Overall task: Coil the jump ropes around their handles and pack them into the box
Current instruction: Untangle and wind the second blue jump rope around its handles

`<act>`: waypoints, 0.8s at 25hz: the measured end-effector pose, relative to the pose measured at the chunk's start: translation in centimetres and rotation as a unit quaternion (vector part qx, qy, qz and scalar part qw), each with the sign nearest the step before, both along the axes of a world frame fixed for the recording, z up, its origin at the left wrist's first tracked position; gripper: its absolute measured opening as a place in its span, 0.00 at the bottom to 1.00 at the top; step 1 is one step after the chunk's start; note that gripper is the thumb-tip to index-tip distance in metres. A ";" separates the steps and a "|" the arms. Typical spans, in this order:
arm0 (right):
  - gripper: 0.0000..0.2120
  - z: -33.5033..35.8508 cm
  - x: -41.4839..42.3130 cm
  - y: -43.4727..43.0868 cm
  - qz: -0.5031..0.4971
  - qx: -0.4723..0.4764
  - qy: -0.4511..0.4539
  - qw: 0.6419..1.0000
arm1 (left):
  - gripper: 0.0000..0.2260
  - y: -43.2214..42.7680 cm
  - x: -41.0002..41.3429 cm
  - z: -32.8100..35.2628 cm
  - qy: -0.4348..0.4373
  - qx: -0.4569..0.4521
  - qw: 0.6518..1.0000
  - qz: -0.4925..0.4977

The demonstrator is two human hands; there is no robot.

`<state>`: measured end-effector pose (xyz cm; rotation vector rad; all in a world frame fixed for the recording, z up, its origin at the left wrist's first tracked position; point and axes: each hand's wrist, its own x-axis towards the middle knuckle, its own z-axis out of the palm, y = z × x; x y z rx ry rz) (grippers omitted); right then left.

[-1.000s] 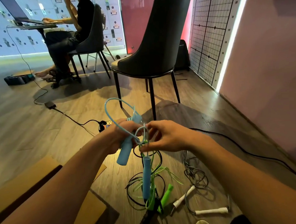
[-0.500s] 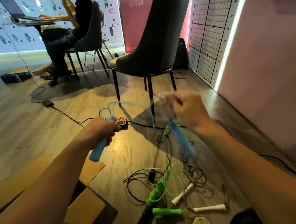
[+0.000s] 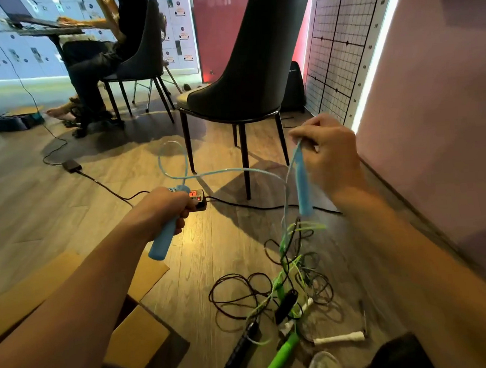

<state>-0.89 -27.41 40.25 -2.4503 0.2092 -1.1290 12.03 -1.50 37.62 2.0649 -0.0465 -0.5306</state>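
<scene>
- right hand has risen toward the chair, pinching the blue rope above its dangling handle.
- left hand grips the other handle, left of the chair.

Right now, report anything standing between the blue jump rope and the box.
Nothing visible blocks the box. But the blue jump rope, held between left hand and right hand, drops its cord into the tangle of green and black ropes and looks snagged there.
</scene>
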 end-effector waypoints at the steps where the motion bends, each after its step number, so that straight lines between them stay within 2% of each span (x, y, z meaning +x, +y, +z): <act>1: 0.10 -0.2 -0.2 -0.1 -0.003 0.013 0.017 1.000 | 0.08 0.0 0.0 0.0 -0.004 -0.008 1.000 0.007; 3: 0.12 -1.0 -0.3 -0.4 -0.017 0.025 0.094 0.995 | 0.08 -0.1 0.0 0.0 0.001 -0.018 1.000 0.005; 7: 0.12 -2.1 -0.3 -0.1 -0.062 0.045 0.148 0.986 | 0.05 0.1 0.4 0.6 0.066 -0.114 0.991 0.018; 8: 0.11 -2.4 -0.1 -0.4 -0.074 0.051 0.220 0.971 | 0.05 0.3 0.4 0.9 0.071 -0.159 0.984 0.027; 10: 0.12 -3.5 0.4 -1.0 -0.115 0.054 0.402 0.907 | 0.05 0.4 -0.1 1.8 0.071 -0.267 0.960 0.039; 11: 0.13 -4.0 0.3 -1.1 -0.127 0.061 0.465 0.874 | 0.05 0.3 -0.5 2.3 0.072 -0.315 0.946 0.033; 13: 0.15 -4.4 0.1 -1.2 -0.125 0.063 0.536 0.833 | 0.05 -0.1 -1.7 3.5 0.084 -0.381 0.921 0.004; 15: 0.18 -4.3 -0.2 -0.6 -0.068 0.057 0.581 0.809 | 0.05 -0.9 -3.0 4.5 0.103 -0.415 0.903 -0.033; 18: 0.28 -3.8 -0.5 3.1 0.144 0.164 0.573 0.790 | 0.07 -2.6 -4.8 5.6 0.124 -0.438 0.888 -0.072; 20: 0.21 -4.2 0.1 5.6 0.237 0.172 0.544 0.787 | 0.09 -3.3 -5.5 5.8 0.120 -0.436 0.889 -0.074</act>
